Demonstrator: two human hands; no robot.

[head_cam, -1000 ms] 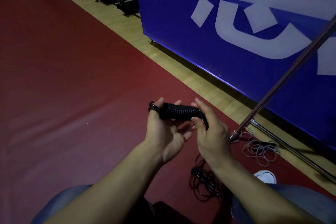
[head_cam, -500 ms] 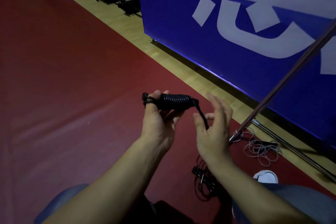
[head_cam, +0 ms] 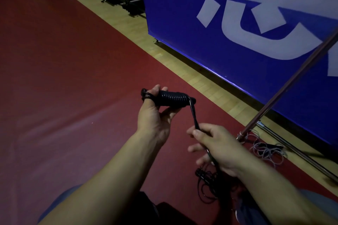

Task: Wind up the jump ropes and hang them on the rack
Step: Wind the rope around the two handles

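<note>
My left hand (head_cam: 154, 115) grips the black jump rope handles (head_cam: 170, 98), which carry a tight coil of black cord around them. From the coil's right end a taut stretch of cord (head_cam: 194, 117) runs down into my right hand (head_cam: 215, 145), which pinches it between thumb and fingers. The loose remainder of the black rope (head_cam: 208, 184) lies tangled on the red floor below my right wrist. A slanted metal rack pole (head_cam: 285, 89) rises at the right, with a pale grey rope (head_cam: 265, 150) piled at its foot.
A large blue banner board (head_cam: 237, 14) with white lettering stands along a strip of wooden floor (head_cam: 164, 49). Dark equipment (head_cam: 126, 0) sits at the back. Red mat (head_cam: 64, 78) covers the left. My knees are at the bottom edge.
My right hand has dropped from beside the coil, closed on the cord and pulled it taut down and to the right. My left hand lifted the wound handles slightly.
</note>
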